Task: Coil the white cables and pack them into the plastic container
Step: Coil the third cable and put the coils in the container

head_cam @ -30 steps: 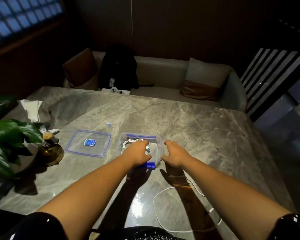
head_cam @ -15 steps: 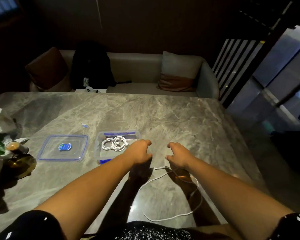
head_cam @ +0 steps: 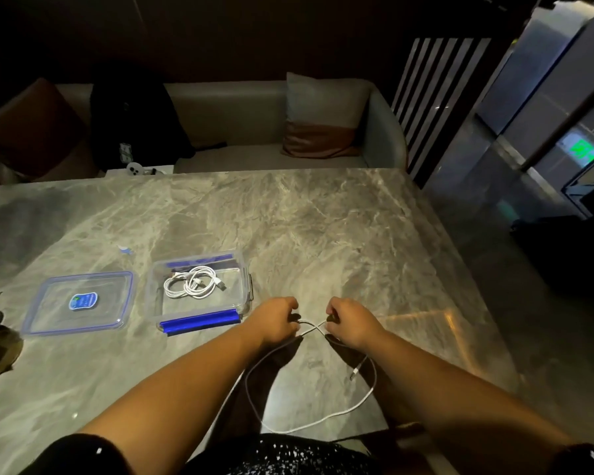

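Head view shows both hands low over the grey marble counter (head_cam: 323, 234), each pinching the same loose white cable (head_cam: 364, 404) where its strands cross between them. The left hand (head_cam: 275, 320) has its grip closed on one strand and the right hand (head_cam: 352, 322) has its grip closed on the other; the rest of the cable hangs back toward the person in one wide loop, with a plug end (head_cam: 354, 371) lying free just below the right wrist. The plastic container (head_cam: 246, 286) sits open just to the left of the left hand, with a coiled white cable (head_cam: 192, 282) already inside, and its lid (head_cam: 79, 303) rests flat further left.

The step in hand looks like the first turn of the coil. To do it well, I would keep one hand as the fixed anchor and let the other feed even loops into it, sized to fit the container floor beside the coil already there, letting the strand roll a little at each turn so it does not kink. The free plug should be tucked last so it does not spring the coil open.

The fingertips are in shadow, so exactly how each strand is pinched is unclear. The near part of the loop is dim against the dark clothing, and the cable's other end cannot be seen. A dark item under the coil in the container is too dim to identify
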The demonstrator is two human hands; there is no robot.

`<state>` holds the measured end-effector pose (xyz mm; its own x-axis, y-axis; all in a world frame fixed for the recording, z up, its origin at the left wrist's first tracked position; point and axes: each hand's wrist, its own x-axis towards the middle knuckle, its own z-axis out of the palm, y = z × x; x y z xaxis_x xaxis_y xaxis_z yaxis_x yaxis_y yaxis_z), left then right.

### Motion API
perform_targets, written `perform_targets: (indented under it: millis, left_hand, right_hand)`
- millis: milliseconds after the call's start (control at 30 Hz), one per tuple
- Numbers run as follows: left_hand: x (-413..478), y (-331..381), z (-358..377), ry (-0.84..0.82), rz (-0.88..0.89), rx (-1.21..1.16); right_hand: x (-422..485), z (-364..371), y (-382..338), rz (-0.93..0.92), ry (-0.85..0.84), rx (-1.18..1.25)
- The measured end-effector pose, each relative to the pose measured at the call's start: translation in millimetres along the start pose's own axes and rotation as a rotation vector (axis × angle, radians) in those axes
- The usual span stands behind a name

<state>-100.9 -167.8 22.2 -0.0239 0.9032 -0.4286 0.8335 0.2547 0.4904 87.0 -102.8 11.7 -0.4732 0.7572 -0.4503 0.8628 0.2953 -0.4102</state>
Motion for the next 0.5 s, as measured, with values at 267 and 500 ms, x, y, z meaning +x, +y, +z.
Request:
perform_targets:
  millis: [267,500]
  left_hand:
    - [7.2,-8.6,10.5,-0.080,-0.029,0.010]
    - [20.7,-21.3,24.7,0.005,-0.139,-0.145]
  right_hand:
    - [11.1,19.5,3.8,0.057,0.011,0.036]
    - [18.2,34.4,3.0,0.086,-0.009,0.090]
